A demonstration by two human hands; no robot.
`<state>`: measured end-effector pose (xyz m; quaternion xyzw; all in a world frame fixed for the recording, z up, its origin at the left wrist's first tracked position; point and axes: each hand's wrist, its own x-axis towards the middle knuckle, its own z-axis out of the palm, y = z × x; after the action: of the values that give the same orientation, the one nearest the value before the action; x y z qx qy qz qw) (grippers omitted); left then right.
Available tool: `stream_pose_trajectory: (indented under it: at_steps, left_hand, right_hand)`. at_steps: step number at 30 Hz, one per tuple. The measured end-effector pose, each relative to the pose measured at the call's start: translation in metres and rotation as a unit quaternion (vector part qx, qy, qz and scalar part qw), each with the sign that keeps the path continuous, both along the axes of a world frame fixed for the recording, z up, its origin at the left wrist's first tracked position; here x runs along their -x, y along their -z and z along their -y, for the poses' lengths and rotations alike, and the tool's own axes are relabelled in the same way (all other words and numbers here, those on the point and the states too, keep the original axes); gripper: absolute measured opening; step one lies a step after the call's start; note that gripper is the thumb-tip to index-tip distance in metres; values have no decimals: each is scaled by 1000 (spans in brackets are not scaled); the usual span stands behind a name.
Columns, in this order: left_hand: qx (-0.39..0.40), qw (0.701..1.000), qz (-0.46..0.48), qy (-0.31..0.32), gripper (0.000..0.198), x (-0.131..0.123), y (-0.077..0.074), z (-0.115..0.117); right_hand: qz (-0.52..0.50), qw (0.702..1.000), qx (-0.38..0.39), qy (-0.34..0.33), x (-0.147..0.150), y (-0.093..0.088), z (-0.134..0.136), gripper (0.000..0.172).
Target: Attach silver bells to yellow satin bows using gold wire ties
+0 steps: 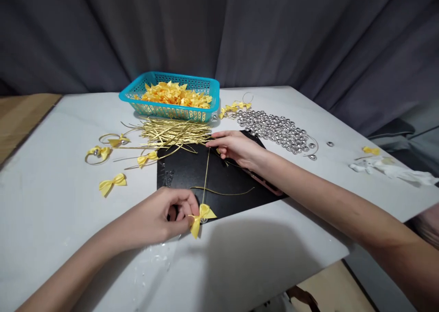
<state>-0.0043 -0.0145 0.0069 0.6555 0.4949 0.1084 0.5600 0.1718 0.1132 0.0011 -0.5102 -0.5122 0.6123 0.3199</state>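
My left hand [174, 213] pinches a yellow ribbon bow [202, 215] near the front edge of a black board [226, 177]. Part of a round, shiny bead [204, 220] shows against the bow. A thin gold tie [206, 174] runs up from the bow, stretched straight, to the fingertips of my right hand [233, 148], which are closed on its far end. Another gold tie [222, 193] lies loose across the board. Just beyond the right fingers is a pile of gold ties [174, 133].
A blue basket [214, 97] full of yellow bows stands at the back. Many silver beads [274, 129] lie spread on the white table [51, 211] to the right. Several bows, one a loose bow [113, 184], lie at left. A phone-like object [267, 185] is under my right forearm.
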Motion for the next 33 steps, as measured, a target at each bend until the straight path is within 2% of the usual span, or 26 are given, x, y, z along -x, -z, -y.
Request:
stream_pose_trajectory:
  at_steps: [4,6,8,10,12,14,17,18,20,24,27,31,33]
  left_hand:
    - [13,1000,-8,10,8,6,-4,2]
    - [18,1000,-14,18,9,11,-7,4]
    - [9,999,-30,26,10,15,-9,6]
    - [-5,998,-45,34,9,17,-12,8]
    - [-11,998,-52,41,9,18,-14,10]
    - [-10,997,-54,48,10,17,-15,12]
    - [-16,997,-55,48,11,16,-16,14]
    - [-18,997,-58,47,11,15,-15,14]
    - [-22,996,-67,45,12,14,-13,16]
    - [-76,992,-98,32,14,8,-10,17]
    - [-128,984,-125,26,13,6,-10,17]
    - [-192,969,-156,-19,11,7,-15,16]
    - [-183,973,-134,-37,14,2,-17,18]
  right_hand:
    - [61,986,-154,1,-5,-10,22,30]
    - [104,969,-219,-53,-12,-15,46,18]
    - [273,883,-343,-168,-20,-15,73,9]
    - [365,823,-382,-210,-27,-9,93,11]
    - [406,786,-410,-223,-31,-3,101,10]
    - [423,774,-419,-215,-36,-2,100,17]
    - [453,770,-409,-189,-48,-14,88,19]
    - [462,773,-399,-172,-53,-20,84,18]
    - [453,803,-357,-152,-65,-31,79,12]
    - [329,891,-295,-104,-79,-41,80,11]
    - [230,941,-238,-69,-78,-42,88,17]
    - [109,982,-143,-55,-67,-38,107,19]
    - [50,991,-102,-72,-58,-34,119,16]
